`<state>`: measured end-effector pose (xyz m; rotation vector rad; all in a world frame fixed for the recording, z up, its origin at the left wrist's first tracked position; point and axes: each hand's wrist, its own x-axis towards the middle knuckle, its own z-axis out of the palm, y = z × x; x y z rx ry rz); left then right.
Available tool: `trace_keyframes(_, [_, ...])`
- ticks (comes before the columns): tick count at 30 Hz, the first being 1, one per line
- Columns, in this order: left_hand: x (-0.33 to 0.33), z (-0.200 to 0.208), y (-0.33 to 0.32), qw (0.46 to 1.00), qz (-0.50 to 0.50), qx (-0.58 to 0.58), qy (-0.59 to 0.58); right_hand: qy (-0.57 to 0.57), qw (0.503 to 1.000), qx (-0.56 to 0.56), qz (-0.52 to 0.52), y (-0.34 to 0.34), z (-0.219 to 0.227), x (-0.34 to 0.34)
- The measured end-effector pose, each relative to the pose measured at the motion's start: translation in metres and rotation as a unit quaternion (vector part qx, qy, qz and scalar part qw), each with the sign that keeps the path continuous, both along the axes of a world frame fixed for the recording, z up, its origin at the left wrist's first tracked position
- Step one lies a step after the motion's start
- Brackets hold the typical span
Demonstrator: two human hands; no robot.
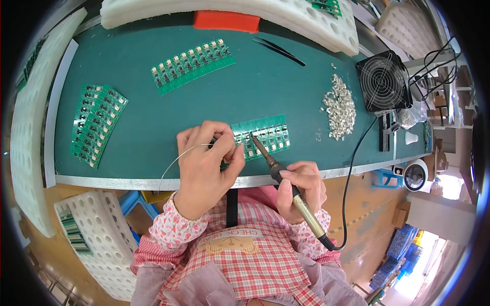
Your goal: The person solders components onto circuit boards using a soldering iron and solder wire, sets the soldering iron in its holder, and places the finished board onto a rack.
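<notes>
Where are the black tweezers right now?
In the head view, the black tweezers lie on the green bench top, upper right of centre, just below and right of the red block, beyond the circuit board panel under the soldering iron.

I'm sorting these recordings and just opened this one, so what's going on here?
A person sits at a green workbench with both hands busy at a circuit board. The right hand grips a soldering iron, its tip at the board. The left hand is at the board's left end, holding a thin wire. Farther off lie another board, black tweezers and a pile of small silvery parts.
</notes>
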<state>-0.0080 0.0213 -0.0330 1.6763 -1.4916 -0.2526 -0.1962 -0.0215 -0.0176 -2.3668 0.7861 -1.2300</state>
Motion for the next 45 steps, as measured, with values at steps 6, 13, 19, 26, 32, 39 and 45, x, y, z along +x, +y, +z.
trace_keyframes(6, [0.000, -0.002, -0.002, 1.000, 0.001, -0.022, -0.019, -0.048, 0.995, 0.079, -0.030, 0.001, -0.013, -0.004])
trace_keyframes(13, [-0.001, -0.002, -0.003, 0.999, 0.004, -0.023, -0.033, -0.179, 0.951, 0.245, -0.061, 0.012, -0.027, -0.004])
trace_keyframes(19, [-0.001, 0.002, -0.002, 0.999, 0.007, -0.011, -0.041, -0.157, 0.967, 0.197, -0.032, 0.007, -0.034, -0.009])
trace_keyframes(26, [-0.001, 0.008, 0.003, 0.999, 0.006, 0.030, -0.024, -0.158, 0.978, 0.134, -0.018, 0.005, -0.039, -0.009])
trace_keyframes(32, [0.004, 0.007, 0.009, 0.999, 0.004, 0.025, 0.039, -0.185, 0.974, 0.125, -0.034, 0.010, -0.034, -0.011])
trace_keyframes(39, [0.010, 0.007, 0.015, 0.999, 0.011, 0.033, 0.025, -0.191, 0.971, 0.139, -0.038, 0.011, -0.030, -0.007])
trace_keyframes(45, [0.009, 0.006, 0.014, 0.999, 0.006, 0.031, 0.009, -0.169, 0.973, 0.146, -0.050, 0.011, -0.034, -0.006])
